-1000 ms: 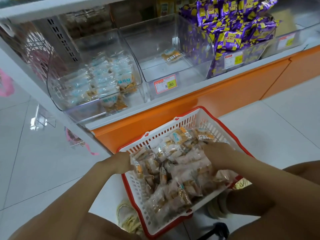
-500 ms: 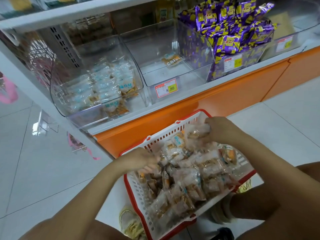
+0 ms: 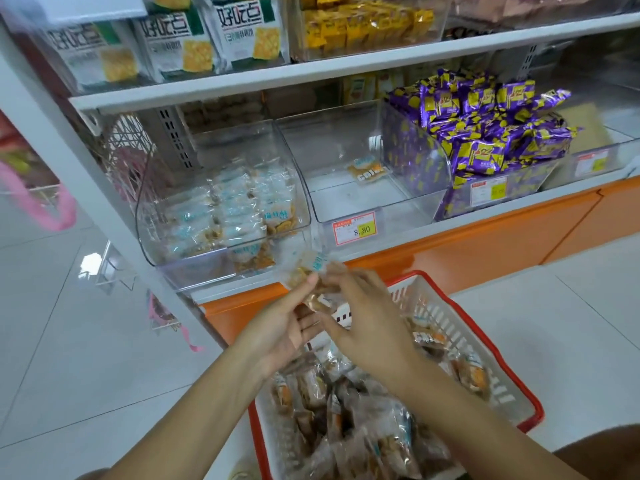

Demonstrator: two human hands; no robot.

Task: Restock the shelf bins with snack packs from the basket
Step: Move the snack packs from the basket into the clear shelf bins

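A red-rimmed white basket point(image 3: 498, 367) on the floor holds several clear-wrapped snack packs point(image 3: 349, 427). Above it my left hand point(image 3: 287, 320) and my right hand point(image 3: 367, 323) together hold a small bunch of snack packs point(image 3: 311, 271), raised just in front of the shelf edge. My left thumb pinches the bunch from the left; my right fingers curl round it from the right. The left clear bin point(image 3: 152, 216) holds several blue-labelled packs point(image 3: 235, 213). The middle clear bin point(image 3: 346, 199) holds one single pack point(image 3: 367, 169).
A third bin point(image 3: 485, 195) to the right is heaped with purple and yellow packs. An orange base panel point(image 3: 485, 244) runs under the lowest shelf. Upper shelves carry cracker bags point(image 3: 242, 29) and yellow packs. White tiled floor lies on both sides of the basket.
Both hands have lifted out of the basket with a few packs and come together near the shelf edge. The camera has tilted up, showing the upper shelves.
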